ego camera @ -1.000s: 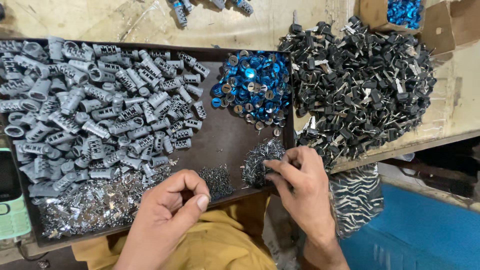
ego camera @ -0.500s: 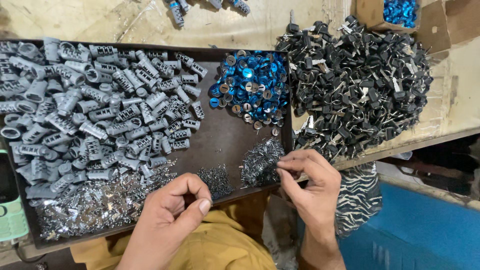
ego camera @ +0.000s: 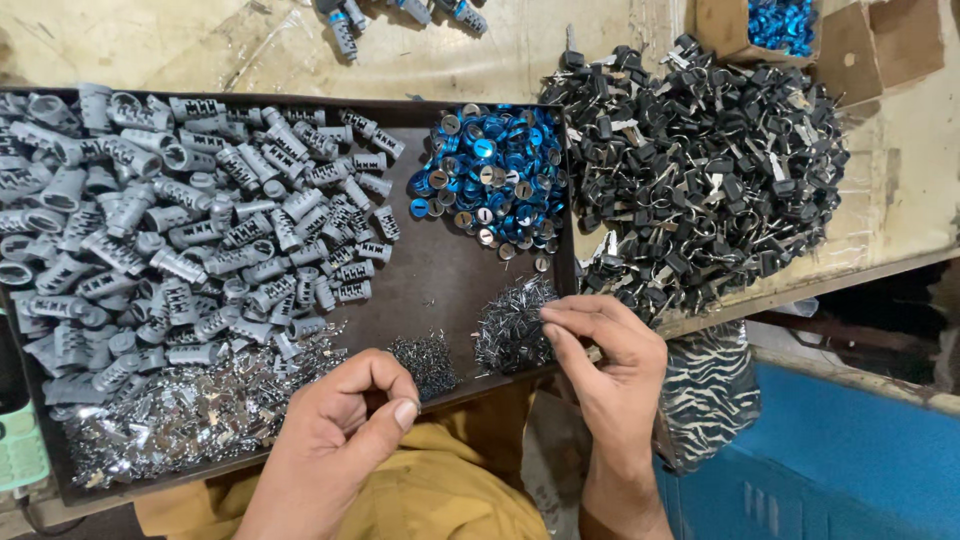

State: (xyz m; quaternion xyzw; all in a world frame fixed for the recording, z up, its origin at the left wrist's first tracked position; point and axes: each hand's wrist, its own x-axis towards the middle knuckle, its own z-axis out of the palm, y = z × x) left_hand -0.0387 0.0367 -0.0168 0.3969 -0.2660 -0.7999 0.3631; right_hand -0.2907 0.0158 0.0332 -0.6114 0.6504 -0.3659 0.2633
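Observation:
My left hand (ego camera: 340,420) is curled over the near edge of a dark tray (ego camera: 425,290), fingers closed round something small that I cannot make out. My right hand (ego camera: 605,360) reaches into a little heap of thin metal pins (ego camera: 505,325) at the tray's near right corner, thumb and fingers pinched together at the pins. A smaller heap of tiny springs (ego camera: 425,358) lies between my hands. Grey slotted cylinders (ego camera: 170,220) fill the tray's left half. Small shiny metal plates (ego camera: 190,410) are heaped along its near left side.
Blue round caps (ego camera: 490,180) are piled at the tray's far right. A big heap of black-headed keys (ego camera: 700,170) lies on the bench right of the tray. A cardboard box (ego camera: 860,40) with more blue parts sits far right. A blue surface (ego camera: 830,460) lies below the bench.
My right hand has drawn slightly back toward the near edge of the pin heap and pinched its fingers. My left hand has stayed curled in place.

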